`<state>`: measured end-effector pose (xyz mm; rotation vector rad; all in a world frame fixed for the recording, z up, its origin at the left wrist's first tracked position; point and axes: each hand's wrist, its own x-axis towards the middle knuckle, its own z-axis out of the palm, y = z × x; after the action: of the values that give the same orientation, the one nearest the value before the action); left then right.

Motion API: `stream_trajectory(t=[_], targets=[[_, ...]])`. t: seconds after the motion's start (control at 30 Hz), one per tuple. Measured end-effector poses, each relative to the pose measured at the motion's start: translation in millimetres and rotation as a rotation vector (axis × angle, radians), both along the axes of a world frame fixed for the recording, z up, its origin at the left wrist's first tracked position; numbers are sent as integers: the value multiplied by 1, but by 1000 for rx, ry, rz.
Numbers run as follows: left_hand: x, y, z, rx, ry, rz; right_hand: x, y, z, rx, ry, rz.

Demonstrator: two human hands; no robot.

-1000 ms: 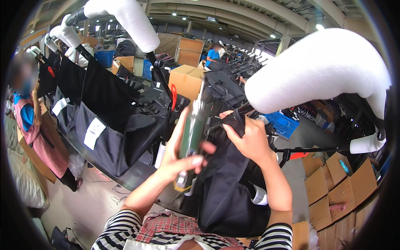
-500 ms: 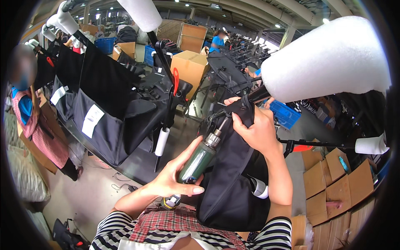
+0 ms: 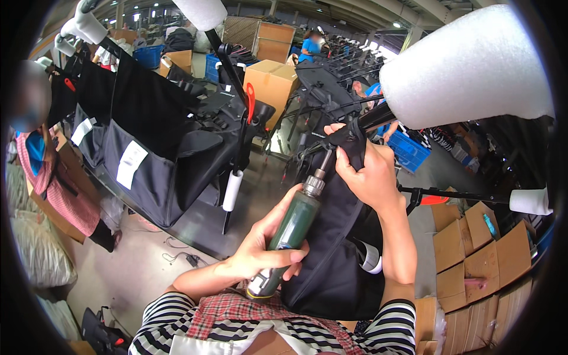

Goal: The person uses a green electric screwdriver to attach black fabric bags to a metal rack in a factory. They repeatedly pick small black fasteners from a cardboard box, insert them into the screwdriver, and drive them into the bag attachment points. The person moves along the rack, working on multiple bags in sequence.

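My left hand (image 3: 260, 251) is wrapped round a dark green electric screwdriver (image 3: 294, 222), its bit slanting up to the right. The bit's tip meets black fabric beside my right fingers; any screw there is too small to make out. With fingers closed, my right hand (image 3: 376, 177) grips the gathered top of a black fabric panel (image 3: 328, 254) against a black frame tube (image 3: 377, 116). Thick white foam (image 3: 467, 68) wraps the tube's near end. Below my hands the panel hangs down in front of my body.
Another black fabric stroller-like frame (image 3: 142, 177) stands on the dark table at left. Blue crates (image 3: 408, 151) and a tall cardboard box (image 3: 269, 92) are farther back. Open cartons (image 3: 479, 254) stand at right. A co-worker in a pink checked apron (image 3: 62, 183) is at far left.
The screwdriver has shifted slightly up and right and stands a little steeper, with my left hand still round it. My right hand keeps its grip on the fabric.
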<state>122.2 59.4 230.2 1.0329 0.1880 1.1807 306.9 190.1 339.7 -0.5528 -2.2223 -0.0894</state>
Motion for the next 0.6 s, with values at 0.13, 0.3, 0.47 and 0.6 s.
stream_trajectory(t=[0.13, 0.3, 0.47, 0.6], targets=[[5, 2, 0, -41, -104, -76, 2, 3, 0, 38, 1, 40], [-14, 12, -24, -44, -229, -248, 21, -6, 5, 17, -20, 80], [-94, -24, -89, -197, 322, -106, 158, -41, -24, -440, 135, -229], [-90, -12, -141, 57, 1015, -133, 303, -85, -165, -321, -311, -1026]])
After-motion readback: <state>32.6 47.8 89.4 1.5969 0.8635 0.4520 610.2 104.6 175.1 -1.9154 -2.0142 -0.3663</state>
